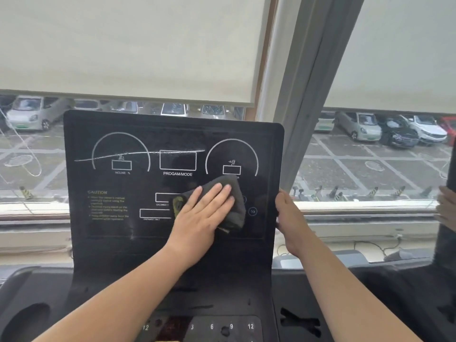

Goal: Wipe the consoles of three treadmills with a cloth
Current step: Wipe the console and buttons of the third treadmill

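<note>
Left hand flat, fingers straight, pressing dark grey folded cloth on the lower centre-right of the black treadmill console panel, hiding some printed boxes. Right hand grips the panel's right edge. White streak crosses the upper dials. Cream roller blinds above, parked cars outside. Far right: possibly another console, cut off.

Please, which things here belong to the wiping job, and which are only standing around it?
Belong to the job: grey cloth; treadmill console; left hand, pressing the cloth flat; right hand, gripping the console's right edge.
Just around: roller blinds; parked cars outside; window frame.
</note>
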Available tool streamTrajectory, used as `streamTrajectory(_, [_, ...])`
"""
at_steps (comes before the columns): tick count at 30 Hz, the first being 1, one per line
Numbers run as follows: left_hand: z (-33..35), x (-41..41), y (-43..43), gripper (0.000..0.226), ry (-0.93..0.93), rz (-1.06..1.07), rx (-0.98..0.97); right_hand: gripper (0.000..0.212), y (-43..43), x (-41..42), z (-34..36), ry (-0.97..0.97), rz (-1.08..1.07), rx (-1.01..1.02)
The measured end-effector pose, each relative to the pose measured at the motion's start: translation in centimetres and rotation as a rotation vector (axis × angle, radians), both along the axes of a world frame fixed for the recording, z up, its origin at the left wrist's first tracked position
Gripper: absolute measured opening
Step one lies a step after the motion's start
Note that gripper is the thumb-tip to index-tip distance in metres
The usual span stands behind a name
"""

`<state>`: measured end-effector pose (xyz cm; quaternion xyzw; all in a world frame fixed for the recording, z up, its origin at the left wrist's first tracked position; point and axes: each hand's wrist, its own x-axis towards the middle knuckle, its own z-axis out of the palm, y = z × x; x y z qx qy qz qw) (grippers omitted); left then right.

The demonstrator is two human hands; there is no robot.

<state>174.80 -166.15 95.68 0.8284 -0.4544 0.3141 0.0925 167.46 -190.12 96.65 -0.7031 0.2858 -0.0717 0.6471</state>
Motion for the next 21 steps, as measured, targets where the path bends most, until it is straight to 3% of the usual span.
streamTrajectory(4, [4.0,0.3,-4.4,0.088,0.147,0.086,-0.16,0.047,0.8,-0.4,1.0,-0.054,0.004,-0.054])
streamTrajectory(10, [9.6,2.3,-10.1,0.083,0.137,0.025,-0.073,0.038,1.2,-0.5,0.9,-0.149,0.007,-0.082])
streamTrajectory(15, [5.8,0.6,-9.8,0.076,0.075,-0.16,0.101,0.033,1.1,-0.7,0.8,-0.185,-0.004,-0.035])
streamTrajectory(19, [1.0,-1.9,-7.2,0.076,0.124,-0.134,0.052,0.029,0.8,-0.8,0.4,-0.185,-0.03,-0.046])
streamTrajectory(21, [-1.1,-3.2,-5.9,0.07,0.142,-0.138,0.068,0.038,0.6,-0.5,0.0,-0.153,-0.071,-0.04])
